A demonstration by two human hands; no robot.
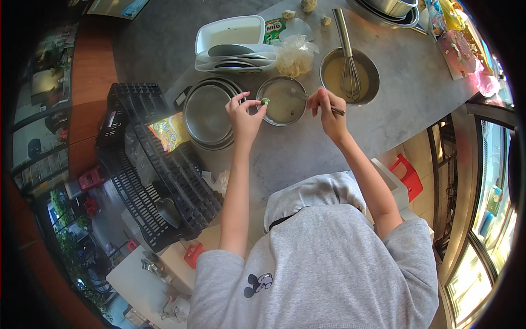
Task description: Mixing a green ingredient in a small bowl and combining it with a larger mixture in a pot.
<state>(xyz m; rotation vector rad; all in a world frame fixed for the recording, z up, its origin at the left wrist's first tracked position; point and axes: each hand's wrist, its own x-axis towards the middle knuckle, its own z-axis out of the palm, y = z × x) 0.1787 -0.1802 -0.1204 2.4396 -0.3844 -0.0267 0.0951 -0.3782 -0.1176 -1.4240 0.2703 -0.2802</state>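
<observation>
My left hand pinches a small green piece between thumb and fingertips; it looks like cut lime, though it is too small to be sure. It is held at the left rim of a small metal bowl with pale, cloudy liquid inside. On the bowl's other side my right hand is closed round a spoon, whose handle end sticks out past the fingers. The spoon's far end reaches over the liquid and is hard to make out. To the right, a larger metal bowl holds yellowish liquid and a leaning whisk.
Stacked round metal pans stand left of my left hand. Beyond them are a white plastic tub with plates and a knotted plastic bag. A black crate with a yellow packet sits at the table's left edge.
</observation>
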